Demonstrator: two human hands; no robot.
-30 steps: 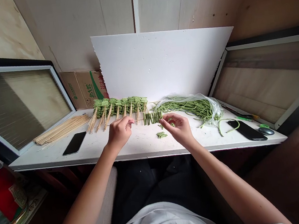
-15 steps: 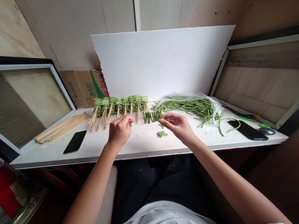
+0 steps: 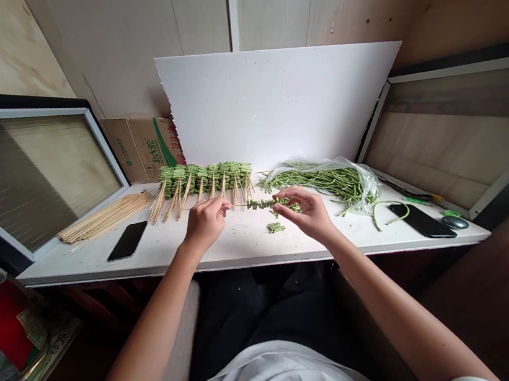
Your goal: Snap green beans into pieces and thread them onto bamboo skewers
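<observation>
My left hand (image 3: 207, 225) is closed around the bare end of a bamboo skewer (image 3: 238, 205), held level above the table. Short green bean pieces (image 3: 260, 204) are threaded side by side along its right part. The thumb and fingers of my right hand (image 3: 302, 212) pinch the last piece at the skewer's right end. Below, a few loose cut bean pieces (image 3: 276, 227) lie on the white table (image 3: 243, 248); more cut pieces are partly hidden behind my right hand. Finished bean skewers (image 3: 206, 178) are stacked at the back, sticks pointing towards me.
Bare skewers (image 3: 105, 217) and a phone (image 3: 127, 241) lie on the left. To the right are a plastic bag of long beans (image 3: 328, 181), a second phone (image 3: 421, 220) and a dark rounded object (image 3: 454, 223). A white board (image 3: 281, 106) and a carton (image 3: 143, 146) stand behind.
The skewer has turned about its length, so the bean pieces that hung upright now look foreshortened and slanted. Both hands have stayed almost in place.
</observation>
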